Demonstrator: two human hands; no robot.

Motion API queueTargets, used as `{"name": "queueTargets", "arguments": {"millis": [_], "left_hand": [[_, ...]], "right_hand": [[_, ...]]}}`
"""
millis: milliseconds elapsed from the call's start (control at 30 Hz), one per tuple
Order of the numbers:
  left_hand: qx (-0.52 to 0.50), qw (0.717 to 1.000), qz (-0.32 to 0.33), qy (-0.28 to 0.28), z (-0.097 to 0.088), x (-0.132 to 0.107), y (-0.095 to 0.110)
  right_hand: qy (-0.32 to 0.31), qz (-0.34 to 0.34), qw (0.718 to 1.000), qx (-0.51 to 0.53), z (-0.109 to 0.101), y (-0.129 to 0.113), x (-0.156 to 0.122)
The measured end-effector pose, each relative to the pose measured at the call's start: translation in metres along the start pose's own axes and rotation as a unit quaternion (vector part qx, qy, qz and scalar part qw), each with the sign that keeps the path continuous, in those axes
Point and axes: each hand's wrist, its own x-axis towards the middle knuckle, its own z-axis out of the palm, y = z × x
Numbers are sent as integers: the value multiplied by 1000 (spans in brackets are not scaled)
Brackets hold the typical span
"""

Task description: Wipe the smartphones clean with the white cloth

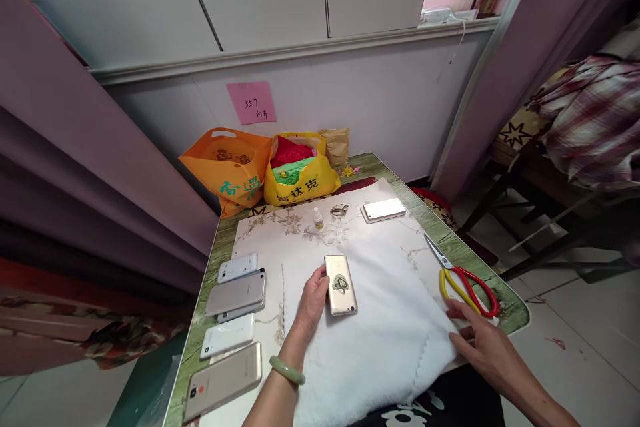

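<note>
My left hand [313, 297] rests on a white fleecy cloth [380, 333] and holds the left edge of a gold phone [340, 284] lying face down, a ring ornament on its back. A green bangle circles that wrist. My right hand [483, 343] lies flat with fingers stretched out on the cloth's right edge, just below red-and-yellow scissors [463, 280]. It holds nothing.
Several phones [235, 293] lie in a column along the table's left side, another phone [383, 209] at the far side. A small bottle [318, 217] and a ring piece [339, 210] stand near it. Orange [227, 170] and yellow [300, 173] bags sit at the far edge.
</note>
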Motion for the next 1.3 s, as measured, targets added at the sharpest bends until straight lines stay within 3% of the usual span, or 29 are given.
{"name": "queueTargets", "arguments": {"millis": [100,200,233,333,400,467,567,700,767,867,933,1000,1167,1300], "left_hand": [[-2,1000,3,-10,-2,2,-3],[-2,1000,11,-16,-3,4,-5],[-2,1000,14,-15,-3,5,-5],[-1,1000,14,-8,-3,4,-6],[-2,1000,6,-5,-2,3,-6],[-5,1000,4,-5,-1,2,-7],[-7,1000,11,-3,-2,1,-7],[7,1000,17,0,-3,1,-4],[16,999,14,-24,-2,2,-2],[48,995,9,-89,0,5,-1],[83,992,20,-96,0,6,-4],[117,990,37,-71,1,7,-7],[153,986,48,-45,0,7,-10],[144,986,67,-47,1,6,-7]], "right_hand": [[30,18,999,-31,-18,10,0],[95,-2,994,-49,-33,-15,21],[90,-20,995,-32,-33,-30,34],[42,-73,996,29,-19,-75,83],[26,-70,997,-20,-1,-98,117],[4,-33,995,-98,16,-112,144],[-13,-23,992,-121,31,-123,164],[-4,-30,994,-108,35,-133,156],[-6,-51,999,-19,42,-139,145],[-83,-81,974,195,64,-150,128],[-147,-93,948,266,82,-155,118],[-160,-112,944,266,97,-158,111],[-61,-202,965,153,109,-153,106],[-6,-175,979,105,110,-148,106]]}}
